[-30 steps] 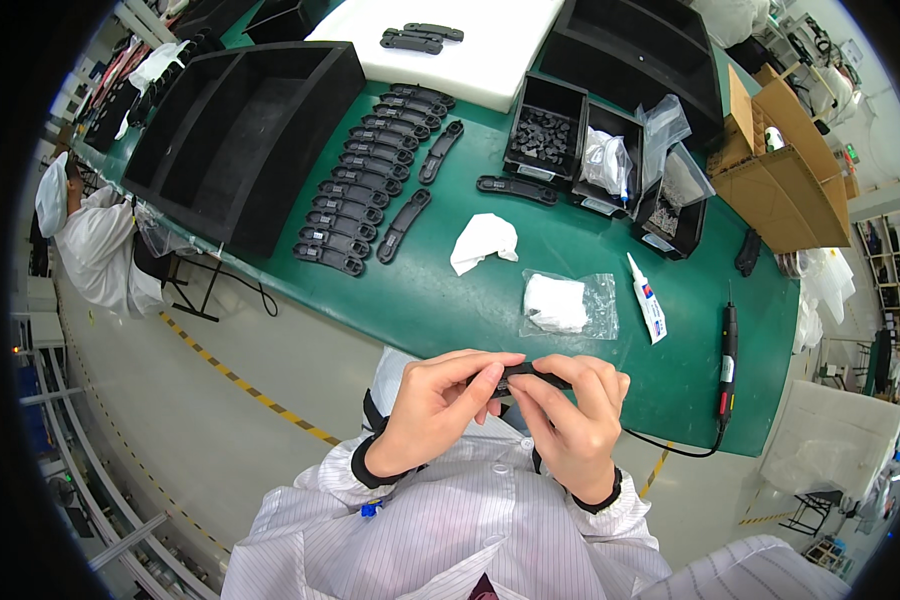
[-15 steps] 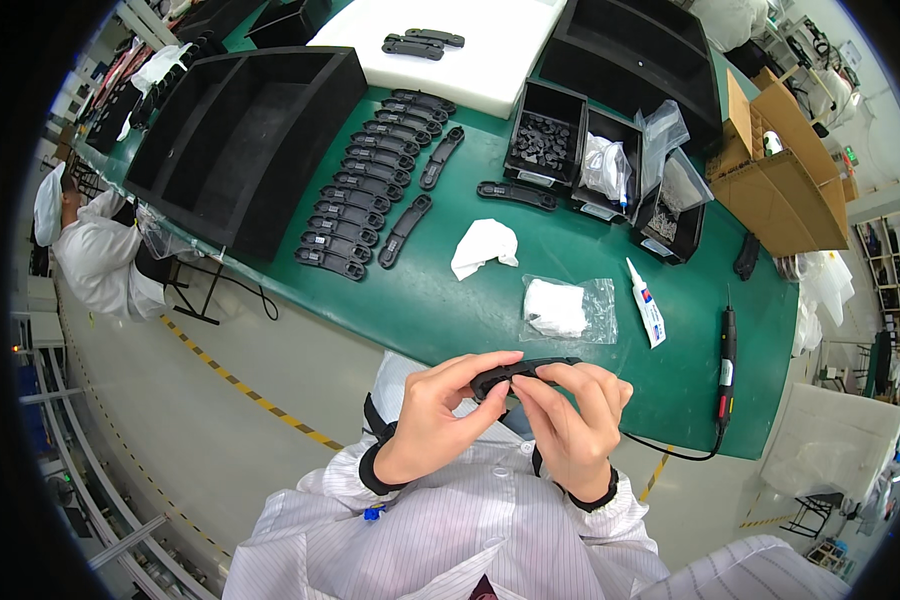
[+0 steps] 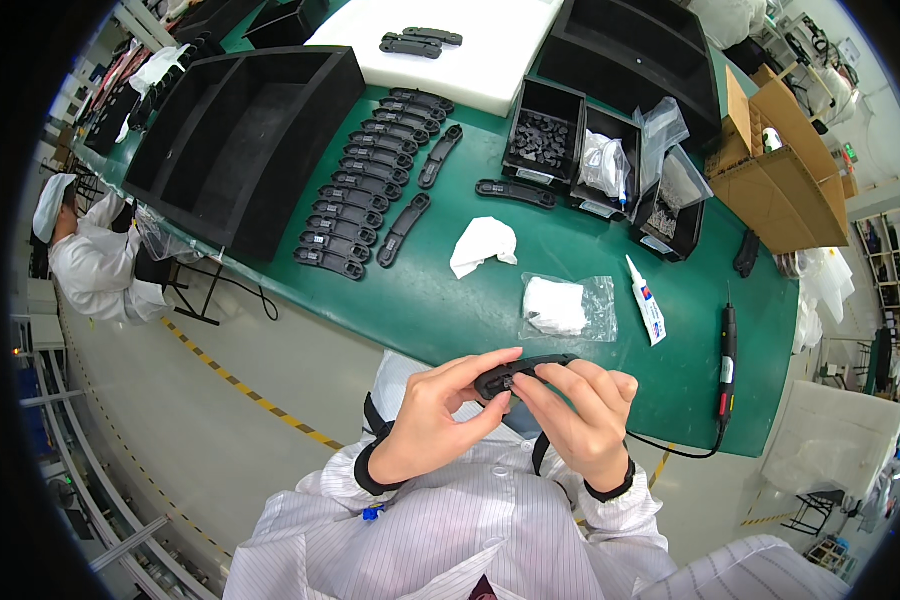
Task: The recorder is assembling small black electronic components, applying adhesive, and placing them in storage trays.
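Note:
A curved black plastic part [image 3: 492, 381] with rounded ends is held between my two hands, just off the table's near edge. My left hand [image 3: 435, 415] grips its left end between thumb and fingers. My right hand [image 3: 578, 408] pinches the other end, thumb and fingertips at the part's near side; whether a smaller piece is under those fingertips I cannot tell. Beyond my hands a clear plastic bag [image 3: 556, 308] with white contents lies on the green table [image 3: 390, 315], and a crumpled white cloth [image 3: 483, 246] lies farther off.
Several similar black parts [image 3: 360, 188] form a column at left, beside a black divided tray [image 3: 240, 150]. Black bins [image 3: 543, 132] hold small pieces. A white glue tube [image 3: 647, 302] and a corded electric screwdriver [image 3: 727, 365] lie at right. A cardboard box [image 3: 785, 190] stands behind.
The black part has tilted slightly in my hands, showing more of its near side. My right hand has shifted a little; both hands keep their hold.

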Demonstrator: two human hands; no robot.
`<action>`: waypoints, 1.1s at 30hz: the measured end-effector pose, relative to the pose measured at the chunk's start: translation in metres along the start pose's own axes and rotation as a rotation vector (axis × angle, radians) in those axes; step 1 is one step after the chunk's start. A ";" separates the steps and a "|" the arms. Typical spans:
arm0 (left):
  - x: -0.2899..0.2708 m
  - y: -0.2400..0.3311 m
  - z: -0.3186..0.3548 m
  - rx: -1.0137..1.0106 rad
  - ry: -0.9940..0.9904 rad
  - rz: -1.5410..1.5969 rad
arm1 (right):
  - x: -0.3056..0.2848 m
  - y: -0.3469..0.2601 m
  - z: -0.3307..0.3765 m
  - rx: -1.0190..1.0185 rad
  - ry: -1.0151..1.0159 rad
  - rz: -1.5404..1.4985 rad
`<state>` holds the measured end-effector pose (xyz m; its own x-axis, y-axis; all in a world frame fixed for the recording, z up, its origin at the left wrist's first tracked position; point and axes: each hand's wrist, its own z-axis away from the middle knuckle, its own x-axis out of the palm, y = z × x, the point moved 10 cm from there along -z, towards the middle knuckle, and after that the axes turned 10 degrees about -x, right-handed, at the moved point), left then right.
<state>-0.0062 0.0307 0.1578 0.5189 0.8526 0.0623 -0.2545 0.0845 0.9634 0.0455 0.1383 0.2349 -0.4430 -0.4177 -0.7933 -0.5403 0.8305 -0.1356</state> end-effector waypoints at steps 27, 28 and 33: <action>0.004 0.008 0.001 0.029 0.003 -0.089 | 0.002 -0.004 0.008 -0.099 -0.020 0.024; 0.004 0.008 0.001 0.029 0.002 -0.089 | 0.002 -0.004 0.008 -0.098 -0.020 0.025; 0.004 -0.004 0.001 -0.079 -0.024 0.050 | 0.001 -0.008 0.003 -0.153 -0.042 0.055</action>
<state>-0.0020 0.0326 0.1541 0.5227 0.8444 0.1172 -0.3435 0.0827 0.9355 0.0511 0.1325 0.2335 -0.4465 -0.3545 -0.8215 -0.6198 0.7848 -0.0018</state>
